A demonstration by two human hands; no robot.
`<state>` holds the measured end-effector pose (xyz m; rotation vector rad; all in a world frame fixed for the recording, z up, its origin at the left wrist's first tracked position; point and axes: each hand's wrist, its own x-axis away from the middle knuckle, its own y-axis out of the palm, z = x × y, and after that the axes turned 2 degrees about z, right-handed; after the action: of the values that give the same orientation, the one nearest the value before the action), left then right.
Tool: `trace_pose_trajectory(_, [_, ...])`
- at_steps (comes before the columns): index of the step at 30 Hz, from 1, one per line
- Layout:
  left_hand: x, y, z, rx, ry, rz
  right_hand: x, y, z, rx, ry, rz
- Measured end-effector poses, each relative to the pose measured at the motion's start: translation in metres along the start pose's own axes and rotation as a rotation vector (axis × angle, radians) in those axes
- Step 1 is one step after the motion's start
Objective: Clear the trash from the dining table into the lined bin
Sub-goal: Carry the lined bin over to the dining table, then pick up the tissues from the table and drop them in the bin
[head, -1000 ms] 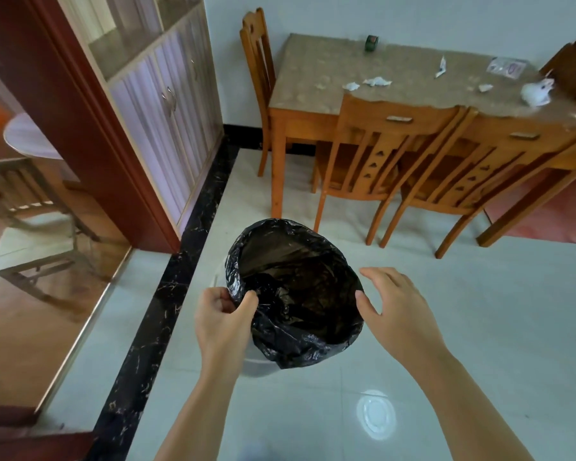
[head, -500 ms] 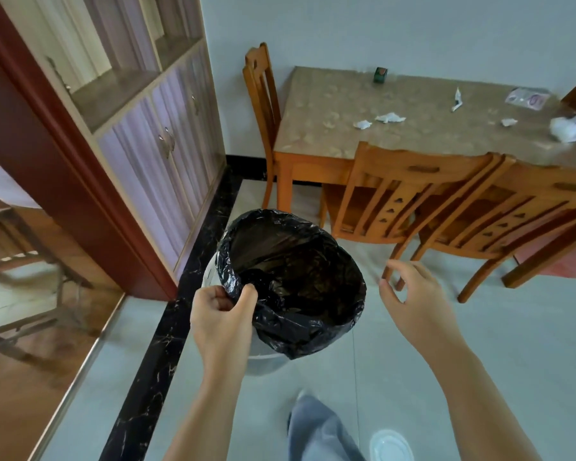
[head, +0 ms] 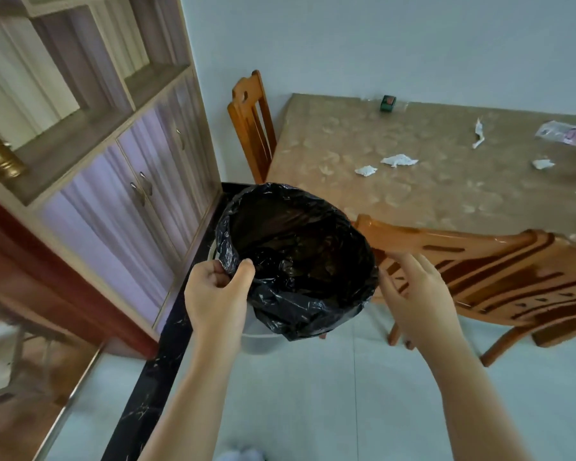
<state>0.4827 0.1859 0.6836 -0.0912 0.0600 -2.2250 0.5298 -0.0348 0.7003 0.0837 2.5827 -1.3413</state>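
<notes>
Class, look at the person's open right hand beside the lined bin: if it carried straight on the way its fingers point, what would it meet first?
Most likely the top rail of the nearest wooden chair: the right hand points up toward it, its fingertips seemingly just short, though depth is unclear.

The bin (head: pixel 296 257) sits between cabinet (head: pixel 123 181) at left and table (head: pixel 429 194) at right, chairs (head: pixel 479 277) alongside.

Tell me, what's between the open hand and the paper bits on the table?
In the head view, a wooden chair back stands between the right hand and the paper scraps; beyond it lies bare tabletop.
</notes>
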Motion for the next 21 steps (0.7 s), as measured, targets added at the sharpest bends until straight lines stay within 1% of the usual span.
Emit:
trace_pose_trajectory(5, [-0.072,0.048,0.007,0.063,-0.003,-0.045,-0.074,0.029,0.005,0.01,0.061,0.008])
trace_pose_trajectory(10, [-0.17,0.091,0.023,0.122,0.045,-0.08,-0.166,0.072,-0.012,0.047,0.061,0.041])
trace_pose_trajectory(13, [-0.228,0.118,0.036,0.081,0.124,-0.117,-0.23,0.09,-0.032,0.051,0.046,0.058])
trace_pose_trajectory(16, [-0.276,0.151,0.041,0.044,0.227,-0.144,-0.287,0.107,-0.04,0.057,0.036,0.123])
trace_pose_trajectory(18, [-0.299,0.176,0.041,0.013,0.274,-0.153,-0.314,0.118,-0.036,0.059,0.067,0.127])
trace_pose_trajectory(21, [-0.327,0.218,0.043,0.001,0.277,-0.181,-0.341,0.13,-0.013,0.087,0.125,0.101])
